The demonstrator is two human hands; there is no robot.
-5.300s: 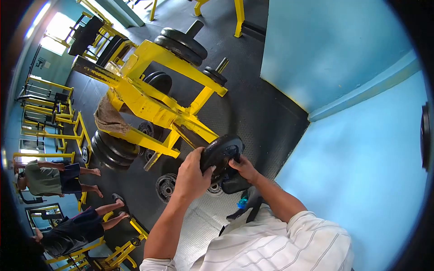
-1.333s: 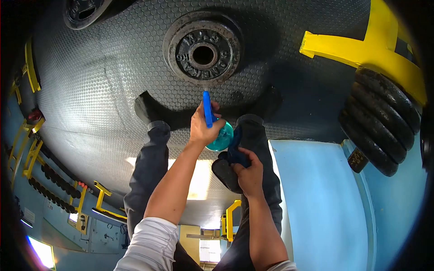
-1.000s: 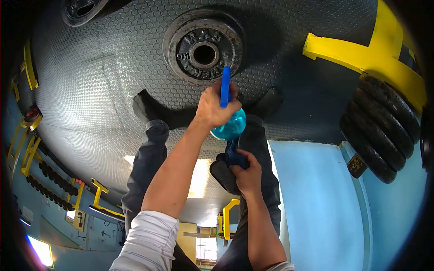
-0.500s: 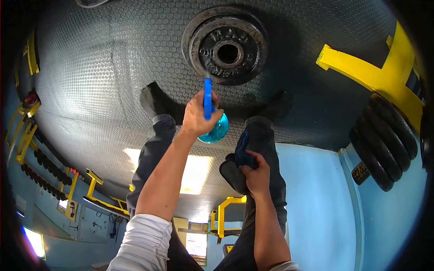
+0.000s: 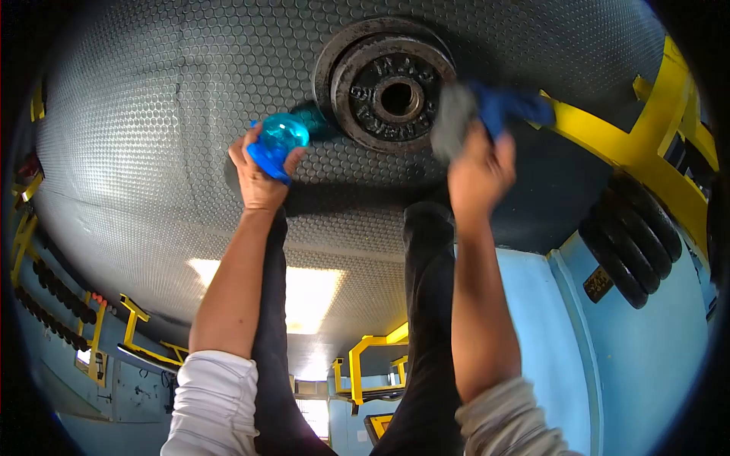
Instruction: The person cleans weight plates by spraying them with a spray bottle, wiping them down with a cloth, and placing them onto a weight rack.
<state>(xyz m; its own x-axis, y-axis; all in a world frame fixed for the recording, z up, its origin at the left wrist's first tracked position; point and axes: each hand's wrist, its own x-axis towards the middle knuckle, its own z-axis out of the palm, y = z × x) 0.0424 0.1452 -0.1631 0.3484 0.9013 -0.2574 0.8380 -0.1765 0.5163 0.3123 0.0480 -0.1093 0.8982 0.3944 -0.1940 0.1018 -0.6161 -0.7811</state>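
My left hand point(image 5: 260, 163) is wrapped round a spray bottle point(image 5: 284, 134) with a see-through teal body and a blue spray head; the bottle is tilted beside the plates. Two round metal weight plates point(image 5: 365, 125) lie stacked on the floor, the smaller on top, with raised lettering and a hole in the middle. At their right edge, my right hand point(image 5: 480, 171) grips a cloth point(image 5: 498, 106), blue on one side and with a grey part, blurred by motion. Whether the cloth touches the plates, I cannot tell.
Black studded rubber matting point(image 5: 129, 152) covers the floor. A yellow rack frame point(image 5: 608, 125) reaches in from the right, near several black weight plates point(image 5: 631, 235). A light blue wall point(image 5: 525, 319) is at lower right. Dumbbell racks point(image 5: 49, 304) stand at far left.
My left hand has moved left with the bottle, which has turned over in the grip. My right hand has risen from near my leg to the plates' edge with the cloth.
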